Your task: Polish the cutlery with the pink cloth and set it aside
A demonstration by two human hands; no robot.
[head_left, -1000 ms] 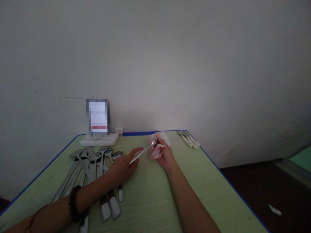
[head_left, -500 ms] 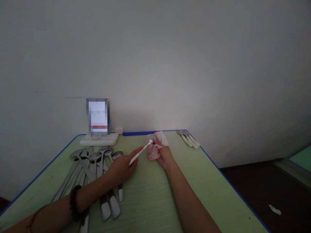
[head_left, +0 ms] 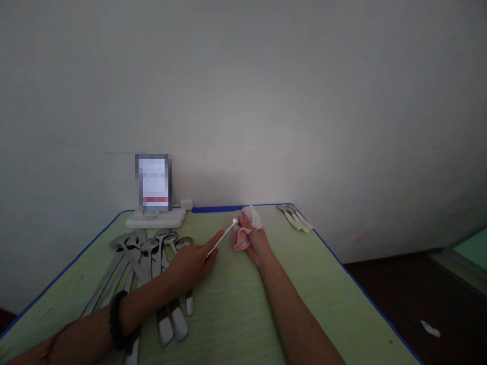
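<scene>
The left fingers (head_left: 216,237) clamp a spoon (head_left: 227,231) by its handle; the right fingers (head_left: 245,223) grip a cloth (head_left: 241,239) against its bowl, over the far middle of the counter (head_left: 232,314). Wiping seems in hand; the next move calls for a steady handle and turning cloth. The cloth partly hides the bowl; the left forearm (head_left: 152,293) covers some cutlery (head_left: 149,247) at left, and the screen (head_left: 155,183) beyond is blurred.

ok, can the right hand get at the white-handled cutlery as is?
Probably yes: the white-handled cutlery lies just right of the right hand, only tabletop showing between. Grasping might need freeing up first, though: that hand grips the cloth at the head of the spoon.
</scene>
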